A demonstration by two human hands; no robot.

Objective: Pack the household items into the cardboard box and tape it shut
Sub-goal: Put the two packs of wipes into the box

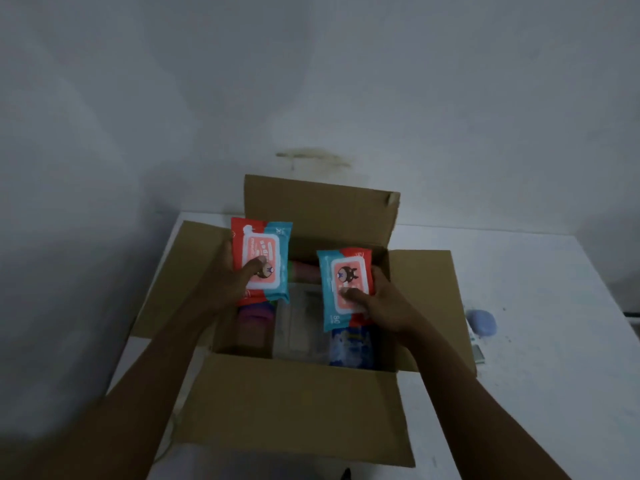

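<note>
Packing midway | cardboard box [294, 403] open at desk [540, 306] left edge, part-filled | left hand [228, 282], right hand [384, 303]: fingers clamp wipes packs [263, 258] above box | taping not begun

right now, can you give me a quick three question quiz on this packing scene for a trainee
1. True or false: the cardboard box is taped shut.
2. The right hand holds: A a tape roll, B a wipes pack, C scissors.
3. How many wipes packs are held over the box, counting the left hand too?
Key: 1 false, the flaps stand open; 2 B; 3 two.
</note>
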